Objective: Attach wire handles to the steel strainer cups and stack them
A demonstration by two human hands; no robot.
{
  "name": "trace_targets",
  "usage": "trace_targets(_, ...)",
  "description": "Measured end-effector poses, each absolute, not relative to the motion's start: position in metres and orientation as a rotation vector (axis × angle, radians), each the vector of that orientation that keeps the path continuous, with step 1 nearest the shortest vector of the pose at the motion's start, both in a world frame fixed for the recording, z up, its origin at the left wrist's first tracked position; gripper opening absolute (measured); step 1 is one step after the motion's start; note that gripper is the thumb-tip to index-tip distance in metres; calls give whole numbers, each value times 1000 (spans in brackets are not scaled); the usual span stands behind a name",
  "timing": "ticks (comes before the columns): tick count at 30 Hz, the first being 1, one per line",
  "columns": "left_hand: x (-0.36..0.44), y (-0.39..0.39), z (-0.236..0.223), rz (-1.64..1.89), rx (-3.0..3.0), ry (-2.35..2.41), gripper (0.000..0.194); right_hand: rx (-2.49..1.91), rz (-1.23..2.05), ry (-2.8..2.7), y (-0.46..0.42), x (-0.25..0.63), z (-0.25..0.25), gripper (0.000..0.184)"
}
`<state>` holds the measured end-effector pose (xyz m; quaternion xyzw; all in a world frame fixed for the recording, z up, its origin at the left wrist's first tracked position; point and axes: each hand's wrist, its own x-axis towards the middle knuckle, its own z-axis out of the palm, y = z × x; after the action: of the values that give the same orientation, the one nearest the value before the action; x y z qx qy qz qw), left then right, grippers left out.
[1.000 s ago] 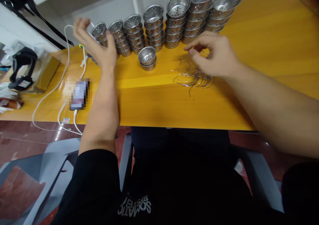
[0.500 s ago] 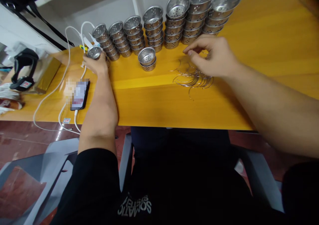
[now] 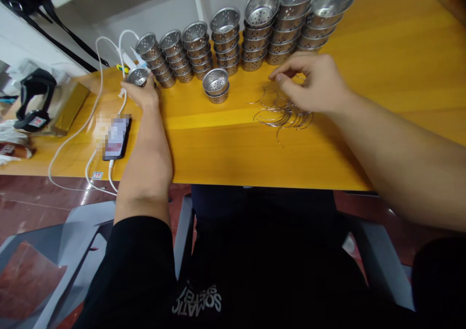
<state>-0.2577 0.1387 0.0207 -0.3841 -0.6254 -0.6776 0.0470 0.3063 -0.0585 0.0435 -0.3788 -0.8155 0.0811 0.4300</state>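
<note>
Round perforated metal cup (image 3: pixel 138 77).

The black shirt (image 3: pixel 127 266) had pale letters (image 3: pixel 196 301) on it, and they looked upside down. One line said "SOMATIC". The next line began with "SYSTE", but its end was too hard to read. A small white sticker (image 3: pixel 97 175) with a blue edge sat at the front edge of the counter (image 3: pixel 225 159). It had red marks like a number, too tiny to be sure of. A white tag (image 3: pixel 37 121) on the black strap thing (image 3: pixel 27 110) had red marks too, but they were too small to read. The phone (image 3: pixel 118 137) screen was all blurry squares
</note>
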Motion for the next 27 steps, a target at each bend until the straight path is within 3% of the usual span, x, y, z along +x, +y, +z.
trace_targets(5, -242, 127, 24, -2041, -1269, -1900, 135, -953, 178, -2059, -56, 308, 41, 29)
trace_targets(9, -222, 102, 44, -2007, -1064, -1977, 85, -1093, 152, -2179, -57, 318, 49, 35)
trace_targets(11, -206, 79, 59, -1872, -1080, -1946, 77, -1214, 141, -2305, -59, 327, 58, 36)
trace_targets(13, -185, 48, 74, -1744, -1221, -1850, 74, -1338, 138, -2450, -59, 337, 70, 32)
trace_targets(15, -156, 14, 87, -1556, -1781, -1781, 63, -1431, 113, -2555, -58, 348, 80, 32)
trace_targets(18, -102, -32, 99, -1385, -2446, -1538, 79, -1442, 109, -2623, -54, 362, 87, 47)
trace_targets(21, -47, -59, 99, -1341, -2732, -1298, 97, -1321, 251, -2685, -49, 367, 81, 57)
trace_targets(27, 13, -51, 41, -1345, -3095, -987, 116, -1167, 326, -2797, -45, 354, 65, 17)
